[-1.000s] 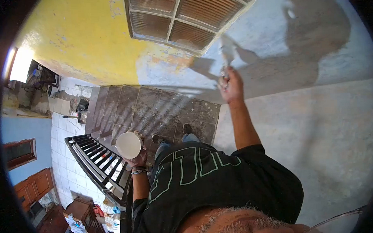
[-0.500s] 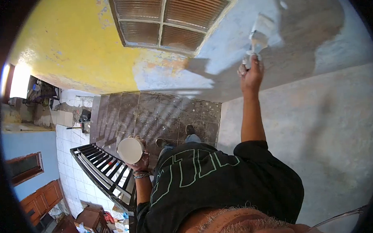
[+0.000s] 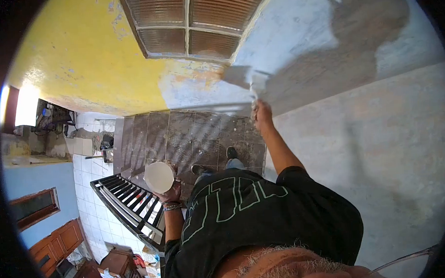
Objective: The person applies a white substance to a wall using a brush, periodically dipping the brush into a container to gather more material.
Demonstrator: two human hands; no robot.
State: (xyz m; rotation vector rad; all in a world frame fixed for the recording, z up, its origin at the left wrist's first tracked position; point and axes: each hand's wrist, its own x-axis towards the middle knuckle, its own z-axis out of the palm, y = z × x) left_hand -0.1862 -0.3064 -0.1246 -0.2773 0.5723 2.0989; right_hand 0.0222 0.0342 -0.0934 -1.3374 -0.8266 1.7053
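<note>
My right hand (image 3: 262, 114) is closed around the handle of a white-smeared paintbrush (image 3: 257, 81). The wide brush head lies over the lower wall, at the border of the pale blue wall (image 3: 277, 34) and a grey patch (image 3: 323, 69). Low on the left, my left hand (image 3: 171, 191) grips a round tub of off-white paint (image 3: 159, 178) from its side and underneath. Part of that hand is hidden behind the tub, and a bracelet (image 3: 173, 206) circles the wrist.
Above the yellow wall (image 3: 82, 55) sits a ribbed-glass window (image 3: 189, 27). Left of the tub runs a black metal railing (image 3: 129, 203). Dark, paint-spotted floor tiles (image 3: 198, 135) lie around my shoes. A pale wall (image 3: 341, 159) stands at my right.
My right hand has brought the paintbrush left and down across the wall, from the upper grey patch to the lower wall. The tub shifts slightly right in view.
</note>
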